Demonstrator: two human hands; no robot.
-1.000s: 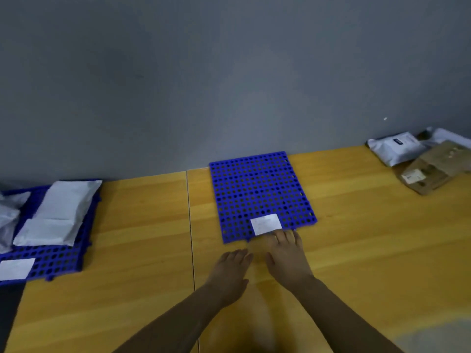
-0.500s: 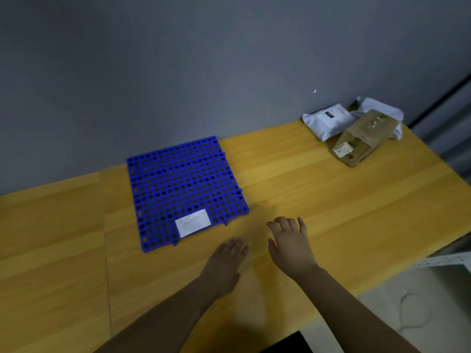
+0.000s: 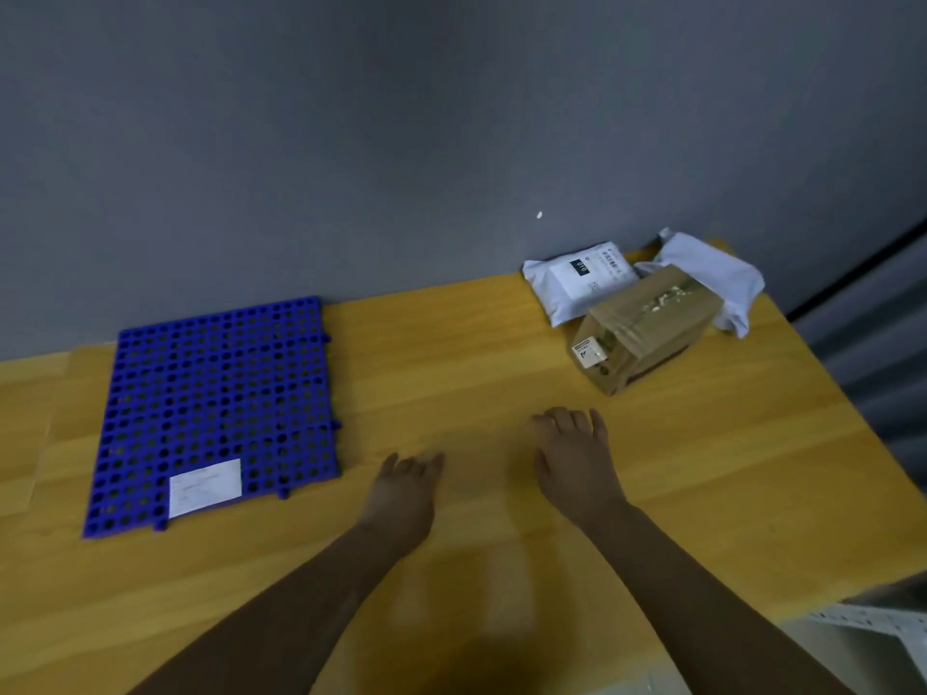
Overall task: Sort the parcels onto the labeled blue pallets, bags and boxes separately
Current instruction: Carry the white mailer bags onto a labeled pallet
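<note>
A blue perforated pallet (image 3: 215, 393) lies on the wooden table at the left, bare except for a white label (image 3: 204, 486) at its near edge. At the back right sits a brown cardboard box (image 3: 647, 326), with a white mailer bag (image 3: 577, 280) behind its left side and another white bag (image 3: 712, 275) behind its right. My left hand (image 3: 404, 491) and my right hand (image 3: 574, 453) hover over the table between pallet and parcels, fingers relaxed, holding nothing. The right hand is a short way in front of the box.
A grey wall runs along the table's back edge. The table (image 3: 727, 469) ends at the right, where a dark gap and a white perforated metal shelf edge (image 3: 863, 624) show. A seam in the tabletop shows at the far left.
The view has swung right, so the pallet with bags is out of frame and the box and bags are nearer. Both hands left the empty pallet's label and moved right, toward the box.
</note>
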